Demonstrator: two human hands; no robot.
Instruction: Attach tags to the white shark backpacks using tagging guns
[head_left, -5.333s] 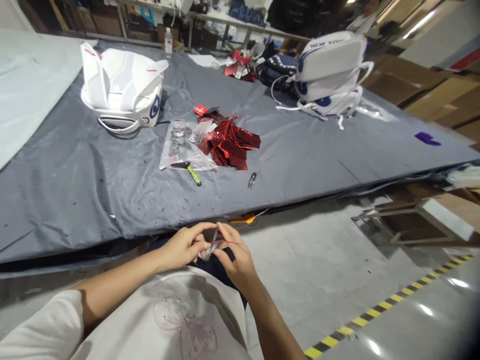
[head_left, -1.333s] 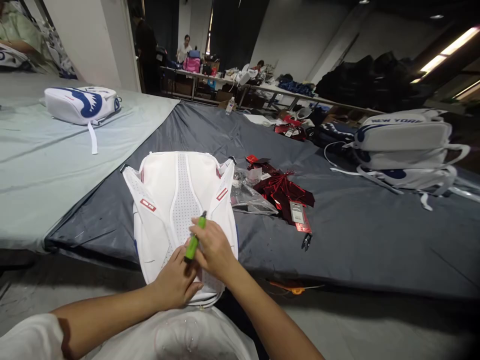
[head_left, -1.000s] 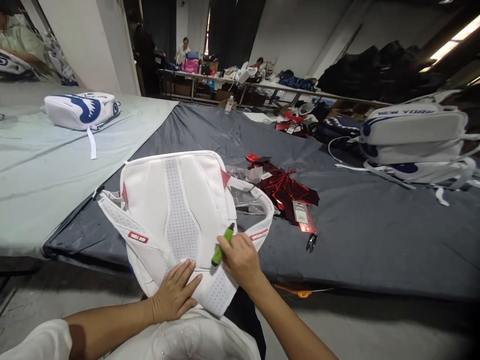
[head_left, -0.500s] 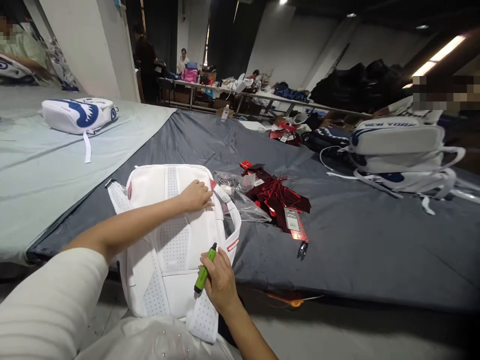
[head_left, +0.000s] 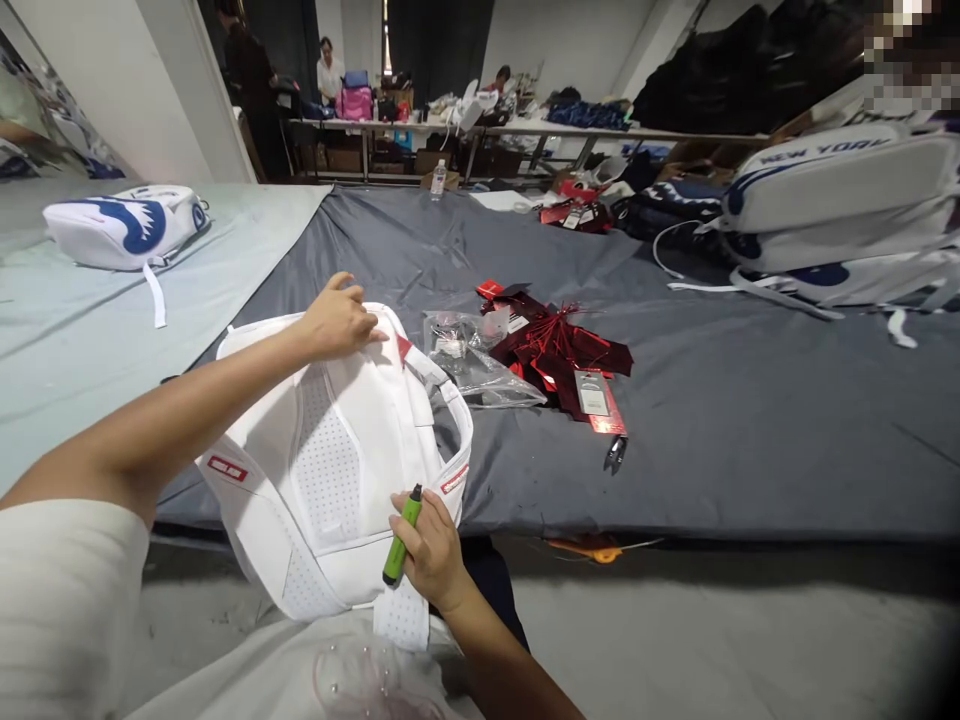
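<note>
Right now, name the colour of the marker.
The marker is green with black ends, best seen in the head view.

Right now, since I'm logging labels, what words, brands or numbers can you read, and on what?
"NEW YORK": in blue along the top of the white bag at far right.
Red strap patches on the near backpack: lettering too blurred to read.
Green marker in the right hand: print too small.
Grey hang tag by the red tags: print too small.
Bottle: label too small.
</note>
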